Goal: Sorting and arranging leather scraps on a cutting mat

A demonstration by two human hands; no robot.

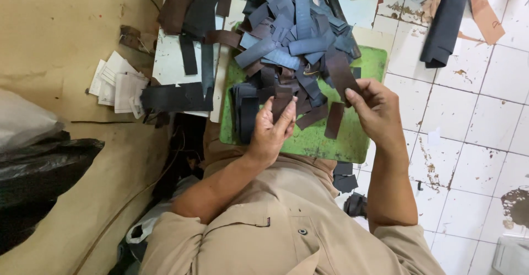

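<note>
Head view, seated sorting of leather strips. I see the left hand with its grip closed on a short dark brown strip, held upright between thumb and fingers just above the near part of the green cutting mat. The right hand has its grip pinched on the lower end of a longer brown strip, which reaches away from that grip into the heap of blue-grey and brown strips. A loose brown strip lies on the mat between the two grips. In my judgement the main risk lies beyond the right grip: the longer strip seems to pass among its neighbours, so a pull could drag several along and spill them off the mat's far edge onto the white tiled floor. The left pinch is narrow; a slack thumb could let the short strip fall into the lap.
</note>
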